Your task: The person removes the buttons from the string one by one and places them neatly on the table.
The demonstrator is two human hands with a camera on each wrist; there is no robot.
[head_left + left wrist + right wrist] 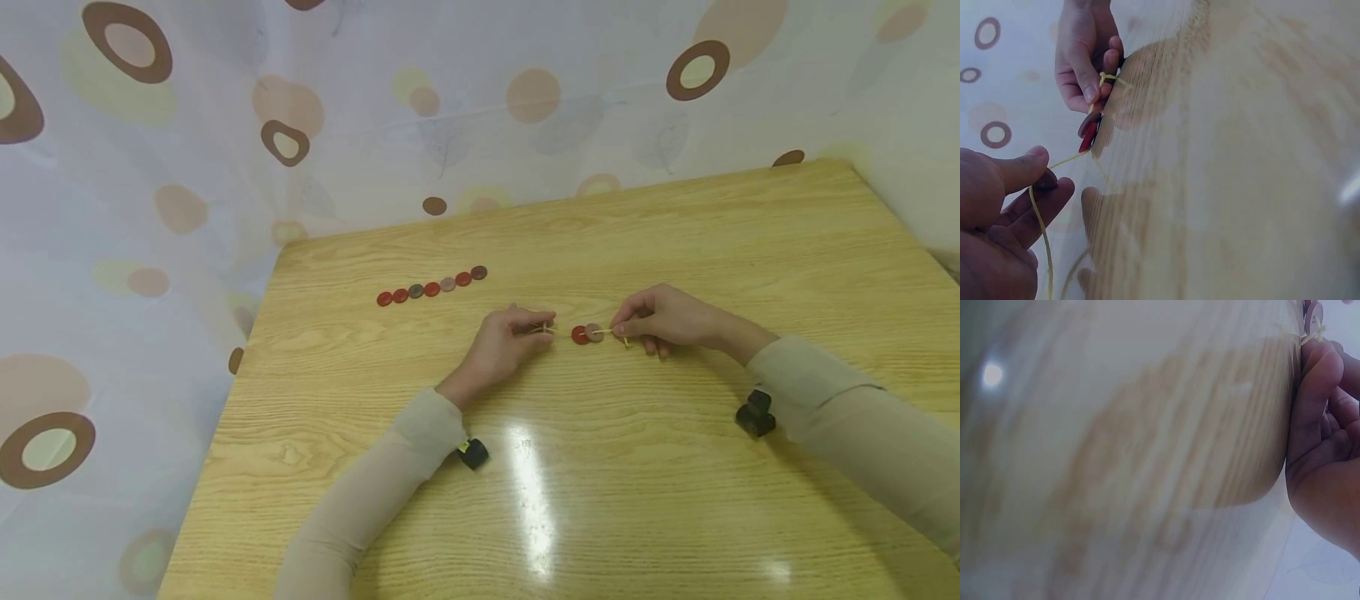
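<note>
A yellow cord (pixel 1066 161) runs between the two hands, threaded through a red button (pixel 579 335) and a pinkish-brown button (pixel 595 332) that overlap side by side. My left hand (pixel 504 343) pinches a dark button (pixel 1046 180) between thumb and fingers, with the cord passing by it and trailing down past the palm in the left wrist view. To the right, my right hand (pixel 660 318) holds the cord between thumb and index finger near its knotted end (pixel 1105 76). Its other fingers are loosely bent, close over the tabletop.
On the wooden table (pixel 600 467), a slanting row of several buttons (pixel 432 289), red, dark and pinkish, lies beyond the left hand. A patterned curtain (pixel 480 92) hangs along the table's back and left edges. Black wrist cameras (pixel 756 414) sit below the cuffs.
</note>
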